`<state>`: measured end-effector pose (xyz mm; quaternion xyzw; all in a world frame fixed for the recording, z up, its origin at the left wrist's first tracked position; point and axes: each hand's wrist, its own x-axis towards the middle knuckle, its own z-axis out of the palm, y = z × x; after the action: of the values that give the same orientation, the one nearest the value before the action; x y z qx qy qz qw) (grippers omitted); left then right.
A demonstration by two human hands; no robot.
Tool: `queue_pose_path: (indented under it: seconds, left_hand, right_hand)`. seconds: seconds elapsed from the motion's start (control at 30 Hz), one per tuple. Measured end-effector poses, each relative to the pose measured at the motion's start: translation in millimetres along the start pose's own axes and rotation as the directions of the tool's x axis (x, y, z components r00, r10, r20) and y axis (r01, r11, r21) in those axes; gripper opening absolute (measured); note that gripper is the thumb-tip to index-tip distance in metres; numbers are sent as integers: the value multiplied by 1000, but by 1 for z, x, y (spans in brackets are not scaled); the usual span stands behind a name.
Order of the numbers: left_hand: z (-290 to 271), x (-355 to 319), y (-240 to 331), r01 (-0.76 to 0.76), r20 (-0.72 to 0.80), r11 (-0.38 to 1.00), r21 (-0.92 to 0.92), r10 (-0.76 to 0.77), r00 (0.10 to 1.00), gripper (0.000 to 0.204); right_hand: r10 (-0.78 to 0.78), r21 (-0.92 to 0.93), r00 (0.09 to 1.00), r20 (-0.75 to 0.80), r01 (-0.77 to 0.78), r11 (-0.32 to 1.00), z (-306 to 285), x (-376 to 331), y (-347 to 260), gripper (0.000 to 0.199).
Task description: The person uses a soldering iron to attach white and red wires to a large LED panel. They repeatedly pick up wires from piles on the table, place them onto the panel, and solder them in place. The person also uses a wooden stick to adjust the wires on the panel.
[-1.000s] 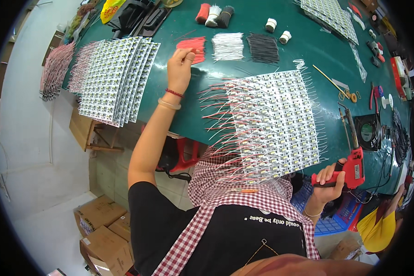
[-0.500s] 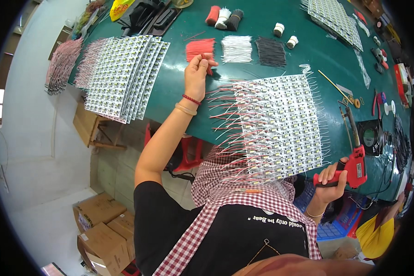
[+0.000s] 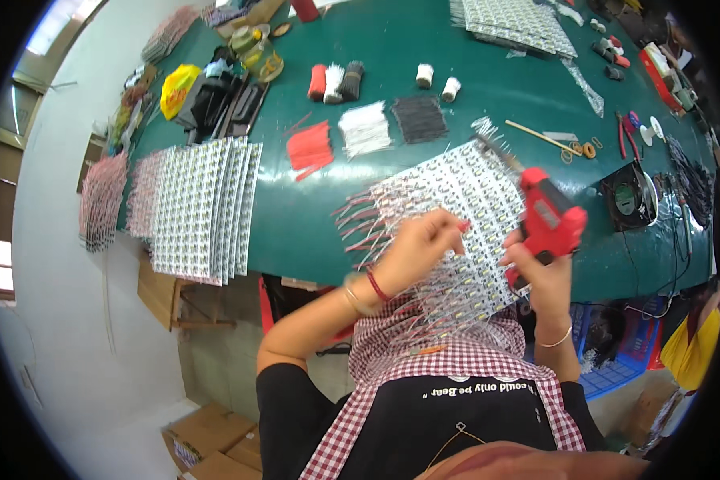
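Observation:
My right hand (image 3: 542, 276) is wrapped round the grip of a red soldering gun (image 3: 554, 218), whose tip points up and away over the far right part of a white circuit board panel (image 3: 448, 178). The panel carries rows of small yellowish parts, with red and white wires (image 3: 362, 216) fringing its left side. Over the panel's middle is my left hand (image 3: 432, 244), its thumb and fingers pinched together. Red wire shows at the fingertips; how many pieces I cannot tell. Beyond the panel lie flat piles of red wires (image 3: 310, 148), white wires (image 3: 365, 128) and black wires (image 3: 421, 119).
Stacked panels (image 3: 204, 212) stand at the table's left edge, more panels (image 3: 520, 28) at the far right. Wire bundles (image 3: 334, 83) lie farther back. On the right are a wooden stick (image 3: 536, 136), red pliers (image 3: 628, 138) and a black fan (image 3: 628, 196).
My left hand has come from the red wire pile to above the panel, with red at its fingertips. My right hand has brought the soldering gun up and left over the panel. The view has shifted.

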<state>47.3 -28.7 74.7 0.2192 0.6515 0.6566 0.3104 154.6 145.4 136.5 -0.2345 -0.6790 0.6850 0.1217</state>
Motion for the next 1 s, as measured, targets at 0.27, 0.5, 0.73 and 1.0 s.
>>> queue_pose_path:
  seconds: [0.27, 0.5, 0.73, 1.0]
  left_hand:
    - [38, -15, 24, 13, 85, 999, 50, -18, 996, 11]
    - [43, -17, 24, 75, 108, 997, -26, -71, 992, 11]
    - [45, -20, 19, 73, 78, 996, -57, -68, 995, 11]
    - [45, -19, 23, -29, 58, 986, 164, 20, 998, 12]
  right_hand:
    - [28, -20, 999, 26, -27, 999, 10, -11, 12, 17]
    - [-35, 1, 995, 90, 35, 999, 2, -14, 16, 28]
    - [-45, -35, 990, 133, 50, 998, 0, -16, 20, 31]
    - [-67, -108, 986, 152, 84, 991, -4, -13, 21, 29]
